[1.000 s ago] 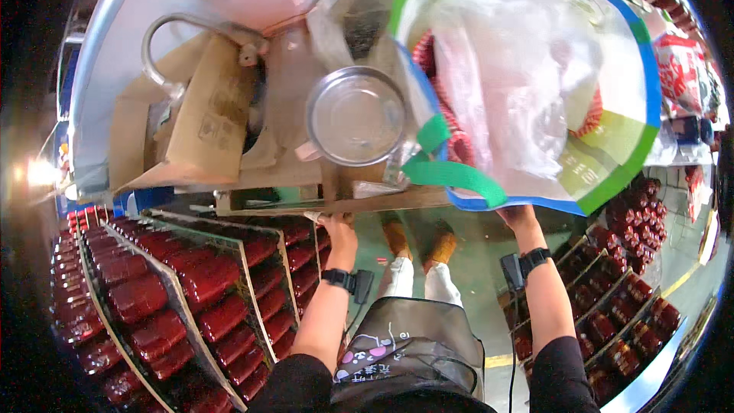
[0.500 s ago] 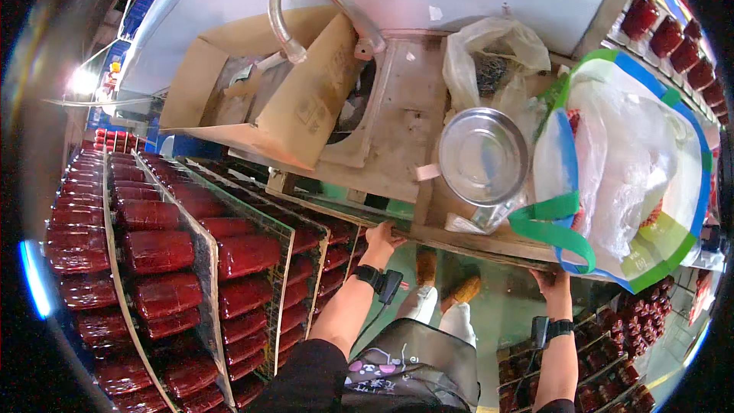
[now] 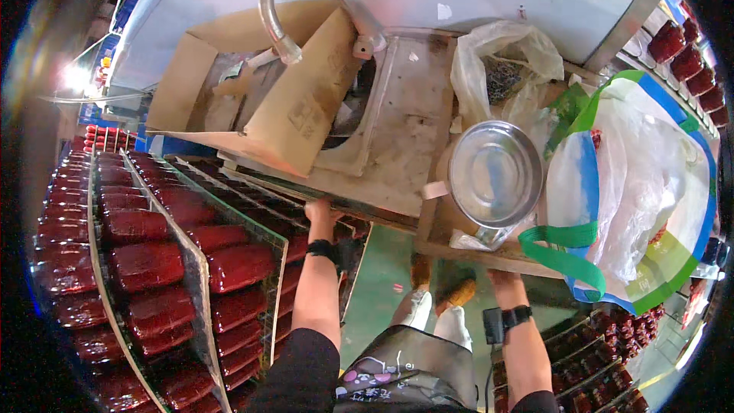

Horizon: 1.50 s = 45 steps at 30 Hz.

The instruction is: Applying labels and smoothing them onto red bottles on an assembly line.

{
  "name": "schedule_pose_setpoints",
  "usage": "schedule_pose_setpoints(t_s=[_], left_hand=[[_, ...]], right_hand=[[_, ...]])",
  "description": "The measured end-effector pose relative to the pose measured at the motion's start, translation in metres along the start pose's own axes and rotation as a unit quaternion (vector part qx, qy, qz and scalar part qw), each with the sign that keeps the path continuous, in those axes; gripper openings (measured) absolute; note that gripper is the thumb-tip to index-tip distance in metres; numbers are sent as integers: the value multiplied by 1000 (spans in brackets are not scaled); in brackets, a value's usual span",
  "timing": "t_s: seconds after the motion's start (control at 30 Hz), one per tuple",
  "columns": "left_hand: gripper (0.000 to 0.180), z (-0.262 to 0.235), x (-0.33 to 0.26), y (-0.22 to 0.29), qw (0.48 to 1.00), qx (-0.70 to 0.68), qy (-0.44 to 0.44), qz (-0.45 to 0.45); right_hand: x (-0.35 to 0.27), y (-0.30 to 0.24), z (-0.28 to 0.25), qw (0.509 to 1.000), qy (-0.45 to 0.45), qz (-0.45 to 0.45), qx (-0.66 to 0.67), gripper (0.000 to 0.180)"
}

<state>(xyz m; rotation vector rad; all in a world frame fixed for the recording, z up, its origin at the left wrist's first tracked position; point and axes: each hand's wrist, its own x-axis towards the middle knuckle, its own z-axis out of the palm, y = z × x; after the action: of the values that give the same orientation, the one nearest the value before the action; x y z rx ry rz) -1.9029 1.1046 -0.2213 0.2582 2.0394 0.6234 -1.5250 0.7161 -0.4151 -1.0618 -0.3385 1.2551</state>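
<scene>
- Filling the far left, glossy dark red packs lie in long rows.
- An open cardboard box sits at the left end of the desk, papers and scraps inside it.
- A curved metal tap arches over the box.
- The left hand, a black band on its wrist, is at the desk's front edge, below the box. Its fingers are partly hidden, so I cannot tell whether it grips.
- A dark opening shows just beside the box, partly covered by it.
- The desk stretches across in front of the person, bare worn wood between the opening and a steel bowl.
- Below it, brown shoes stand on a green floor.
- A clear bag holding dark bits stands behind the bowl, mouth open.
- The right hand is at the front edge below the bowl, its fingers out of sight; I cannot tell whether it is closed on the wood. A black band circles its wrist.
- A white tote with blue and green trim leans open at the right end, clear plastic stuffed inside.
- Dark red jars line the upper right.
</scene>
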Motion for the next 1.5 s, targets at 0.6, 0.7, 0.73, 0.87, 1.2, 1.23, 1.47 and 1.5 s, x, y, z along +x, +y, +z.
schedule_pose_setpoints(t_s=[0.6,0.7,0.73,0.87,1.2,1.23,1.47,1.5], left_hand=[[44,45,-12,-88,939,-250,-200,127],[49,11,10,-87,930,-220,-220,194],[49,15,7,-87,931,-219,-220,192],[70,43,-63,-76,965,-142,-162,153],[75,40,-53,-114,938,-165,-256,166],[49,41,-51,-112,938,-160,-245,186],[21,42,-68,-125,972,-140,-181,46],[27,33,-73,-133,972,-111,-192,81]], right_hand=[[14,-103,111,997,44,59,18,40],[23,-104,137,976,14,98,194,42],[22,-107,141,916,36,136,375,44],[13,-169,184,957,200,183,106,46],[4,-109,122,856,197,228,419,38],[2,-114,124,845,211,237,430,38],[-35,-145,127,895,230,204,323,43],[-43,-149,130,894,233,220,313,43]])
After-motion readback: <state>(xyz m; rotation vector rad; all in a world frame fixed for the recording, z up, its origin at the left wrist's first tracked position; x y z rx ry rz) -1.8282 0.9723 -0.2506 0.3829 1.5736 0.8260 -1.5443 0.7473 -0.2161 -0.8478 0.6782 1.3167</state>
